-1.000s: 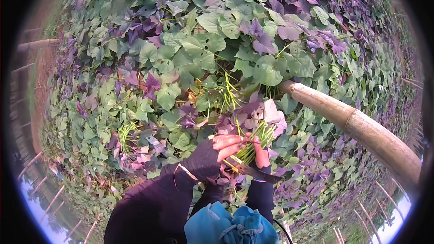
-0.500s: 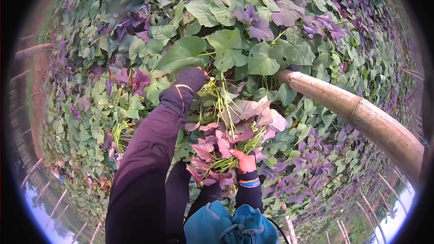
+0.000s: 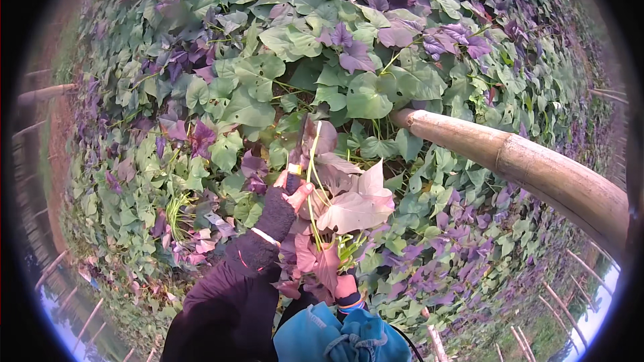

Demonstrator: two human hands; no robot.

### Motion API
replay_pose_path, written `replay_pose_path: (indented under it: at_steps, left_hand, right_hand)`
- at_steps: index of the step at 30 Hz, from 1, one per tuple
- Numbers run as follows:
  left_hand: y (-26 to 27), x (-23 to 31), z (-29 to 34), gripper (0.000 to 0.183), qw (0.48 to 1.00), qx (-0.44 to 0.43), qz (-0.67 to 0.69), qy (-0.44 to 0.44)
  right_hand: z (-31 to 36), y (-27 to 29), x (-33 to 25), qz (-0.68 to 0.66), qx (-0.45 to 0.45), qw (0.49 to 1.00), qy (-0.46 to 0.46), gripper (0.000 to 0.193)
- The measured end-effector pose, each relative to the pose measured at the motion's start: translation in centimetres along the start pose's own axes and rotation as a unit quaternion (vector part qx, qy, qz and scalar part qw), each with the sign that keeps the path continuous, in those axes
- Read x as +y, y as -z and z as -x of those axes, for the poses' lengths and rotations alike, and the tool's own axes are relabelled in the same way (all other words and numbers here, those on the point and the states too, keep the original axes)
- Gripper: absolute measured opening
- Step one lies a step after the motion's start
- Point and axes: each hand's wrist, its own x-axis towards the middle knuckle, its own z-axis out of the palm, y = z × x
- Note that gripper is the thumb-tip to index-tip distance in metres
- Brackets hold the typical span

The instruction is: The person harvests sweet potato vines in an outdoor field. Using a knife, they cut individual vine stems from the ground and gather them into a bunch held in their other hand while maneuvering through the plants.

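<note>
Just in front of me, my left hand [image 3: 290, 196], in a dark fingerless glove, is closed around a knife [image 3: 294, 175] with a black and yellow handle. Its dark blade points away from me and is partly hidden by leaves. My right hand [image 3: 345, 287], banded with colourful bracelets at the wrist, grips a bunch of sweet potato vines [image 3: 355, 211] with pinkish-purple leaves; leaves cover most of its fingers. A long pale green stem [image 3: 312, 154] lies over the bunch, right beside my left fingers. Whether those fingers also touch it, I cannot tell.
Dense green and purple sweet potato foliage [image 3: 248, 104] spreads all around. A thick bamboo pole [image 3: 510, 154] slants in from the right. Cut stems [image 3: 178, 218] lie in a bundle at the left. A blue cloth bag [image 3: 342, 335] hangs at my front.
My left hand has drawn back from the foliage toward me, bringing the knife into clear view. My right hand and the bunch have come slightly closer to my body.
</note>
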Motion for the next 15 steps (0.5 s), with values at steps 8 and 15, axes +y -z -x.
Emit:
replay_pose_path:
  at_steps: [8,15]
  left_hand:
    - [-0.5,9.9,2.8,0.046,0.867,-0.058,-0.362,-0.336]
    - [-3.9,6.9,5.0,0.032,0.841,-0.399,-0.25,-0.265]
  right_hand:
    - [-4.0,4.4,-8.5,-0.477,0.052,0.87,-0.111,0.035]
    - [-4.9,5.9,-6.5,-0.487,-0.058,0.861,-0.135,0.03]
